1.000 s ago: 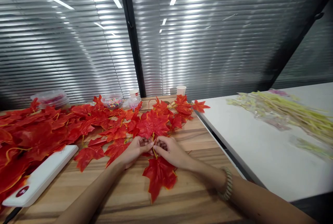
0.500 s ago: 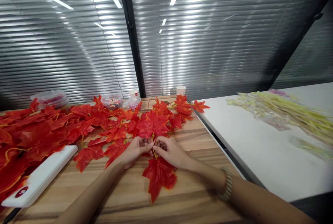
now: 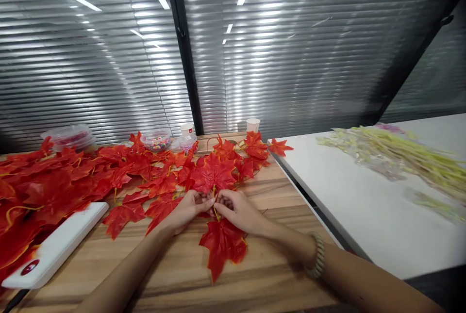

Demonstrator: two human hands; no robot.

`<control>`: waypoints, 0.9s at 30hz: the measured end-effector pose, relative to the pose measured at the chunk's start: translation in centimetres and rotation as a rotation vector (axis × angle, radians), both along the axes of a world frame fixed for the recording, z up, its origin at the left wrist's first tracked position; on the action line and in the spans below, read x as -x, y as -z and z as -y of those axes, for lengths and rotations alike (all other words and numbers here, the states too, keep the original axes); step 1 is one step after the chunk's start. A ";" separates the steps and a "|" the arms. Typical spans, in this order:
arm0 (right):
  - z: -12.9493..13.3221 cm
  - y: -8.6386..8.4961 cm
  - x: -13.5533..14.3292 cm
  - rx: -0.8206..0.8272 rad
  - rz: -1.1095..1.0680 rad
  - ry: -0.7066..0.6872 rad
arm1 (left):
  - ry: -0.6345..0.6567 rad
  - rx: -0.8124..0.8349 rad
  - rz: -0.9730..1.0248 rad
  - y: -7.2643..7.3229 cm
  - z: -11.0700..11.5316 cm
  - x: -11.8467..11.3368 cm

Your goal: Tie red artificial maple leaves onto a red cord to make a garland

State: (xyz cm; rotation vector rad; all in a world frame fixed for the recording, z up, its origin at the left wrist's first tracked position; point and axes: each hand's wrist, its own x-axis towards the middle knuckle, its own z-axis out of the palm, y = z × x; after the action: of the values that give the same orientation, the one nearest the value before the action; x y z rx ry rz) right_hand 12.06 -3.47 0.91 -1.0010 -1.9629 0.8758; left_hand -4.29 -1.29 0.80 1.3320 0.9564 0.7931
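Note:
Two red artificial maple leaves are at my hands: an upper maple leaf (image 3: 213, 172) just beyond my fingertips and a lower maple leaf (image 3: 224, 247) hanging toward me, joined near yellow stems. My left hand (image 3: 192, 208) pinches the stem area from the left, thumb against forefinger. From the other side, my right hand (image 3: 235, 210) pinches the same yellow stem (image 3: 216, 212), its thumb nearly touching the left thumb. The curled fingers hide the exact joint between the stems. Several more red leaves lie behind on a thin vine.
A heap of red leaves (image 3: 73, 177) covers the left of the wooden table (image 3: 276, 274). A white power strip (image 3: 58, 245) lies at left. Behind stand a bead tub (image 3: 157, 141), plastic containers (image 3: 71, 137) and a paper cup (image 3: 253, 125). Yellow stems (image 3: 411, 155) lie on the white table (image 3: 327, 177).
Both hands keep their pinch at the stems in nearly the same place. The whole view has shifted very slightly.

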 end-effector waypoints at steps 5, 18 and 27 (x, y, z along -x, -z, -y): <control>0.0 0.0 -0.1 0.014 -0.001 -0.007 | 0.001 -0.028 -0.033 0.2 -0.1 0.1; -0.1 0.3 -0.1 0.005 0.022 -0.014 | 0.000 -0.032 -0.075 0.0 -0.1 0.1; -0.2 0.5 -0.1 -0.006 0.022 -0.021 | 0.001 -0.041 -0.084 -0.3 0.2 -0.1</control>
State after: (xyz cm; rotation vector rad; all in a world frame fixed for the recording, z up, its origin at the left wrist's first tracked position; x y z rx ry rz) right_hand 12.14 -3.26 0.43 -0.9917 -1.9967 0.8741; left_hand -4.20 -1.46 1.13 1.4102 1.0105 0.7648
